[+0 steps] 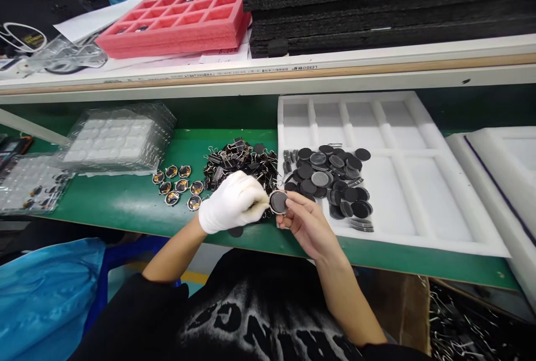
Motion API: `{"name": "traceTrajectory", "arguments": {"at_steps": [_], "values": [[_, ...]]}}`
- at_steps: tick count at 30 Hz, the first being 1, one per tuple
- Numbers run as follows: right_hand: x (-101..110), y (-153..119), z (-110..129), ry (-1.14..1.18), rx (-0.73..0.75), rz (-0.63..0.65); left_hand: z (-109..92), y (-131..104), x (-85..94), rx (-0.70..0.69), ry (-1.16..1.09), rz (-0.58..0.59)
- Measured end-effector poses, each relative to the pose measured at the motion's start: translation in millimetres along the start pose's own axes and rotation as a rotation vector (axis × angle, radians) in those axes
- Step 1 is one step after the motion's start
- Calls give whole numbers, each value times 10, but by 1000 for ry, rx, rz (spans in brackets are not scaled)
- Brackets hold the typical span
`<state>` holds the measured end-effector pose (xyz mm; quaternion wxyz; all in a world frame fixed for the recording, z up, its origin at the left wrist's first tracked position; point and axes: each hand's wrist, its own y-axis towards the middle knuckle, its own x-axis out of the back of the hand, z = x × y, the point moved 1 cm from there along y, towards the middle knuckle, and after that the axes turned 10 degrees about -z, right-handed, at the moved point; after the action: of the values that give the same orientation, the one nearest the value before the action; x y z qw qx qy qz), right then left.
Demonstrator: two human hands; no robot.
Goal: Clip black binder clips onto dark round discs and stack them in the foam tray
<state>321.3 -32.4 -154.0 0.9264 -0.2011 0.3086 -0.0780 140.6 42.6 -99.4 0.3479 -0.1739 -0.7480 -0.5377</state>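
Note:
My left hand (237, 203), in a white glove, has its fingers closed at the left edge of a round piece with a dark disc face (278, 202). Bare, my right hand (309, 222) holds that piece from the right between thumb and fingers. Just behind the gloved hand is a heap of black binder clips (238, 157). Several round metal-rimmed pieces with orange and black faces (181, 185) lie to the left on the green table (125, 207). Many black and clear discs (320, 178) are piled on the white tray (452, 205) at the right.
Stacked clear plastic trays (113, 140) stand at the left. A white-edged shelf (201, 77) crosses behind, bearing a pink foam tray (180, 32) and black foam sheets (377, 4). A box of clips (464, 322) sits low at right. A blue sleeve (54, 294) shows at lower left.

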Motion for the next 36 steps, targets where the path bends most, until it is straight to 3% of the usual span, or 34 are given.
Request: {"name": "traceTrajectory", "arguments": {"at_steps": [4, 6, 8, 11, 13, 15, 18, 21, 24, 27, 29, 32, 36], "values": [[-35, 4, -41, 38, -37, 3, -6, -33, 10, -173, -15, 60], [-27, -6, -80, -14, 28, 6, -18, -99, 19, -139, -49, 76], [4, -27, -117, -97, 101, 11, 12, -191, 62, 2, -90, -8], [71, -63, -151, -191, 161, 31, 229, -312, 208, 370, 12, -156], [100, -78, -157, -208, 164, 52, 498, -346, 322, 636, 180, -136], [103, -83, -153, -196, 154, 68, 818, -336, 395, 777, 297, -14], [73, -79, -134, -153, 140, 89, 1250, -274, 393, 647, 252, 240], [43, -65, -102, -159, 152, 95, 1442, -195, 357, 415, 85, 303], [5, -23, -65, -176, 143, 74, 1279, -102, 334, 367, 23, 76], [-68, 44, -32, -145, 192, 63, 785, -40, 247, 381, 66, -226], [-118, 83, -18, -138, 257, 66, 394, -40, 159, 362, 90, -327], [-137, 103, -2, -156, 312, 61, -11, -90, 77, 367, 13, -248], [-71, 45, 59, -201, 368, 145, -65, -154, 172, 420, -91, -100]]}}
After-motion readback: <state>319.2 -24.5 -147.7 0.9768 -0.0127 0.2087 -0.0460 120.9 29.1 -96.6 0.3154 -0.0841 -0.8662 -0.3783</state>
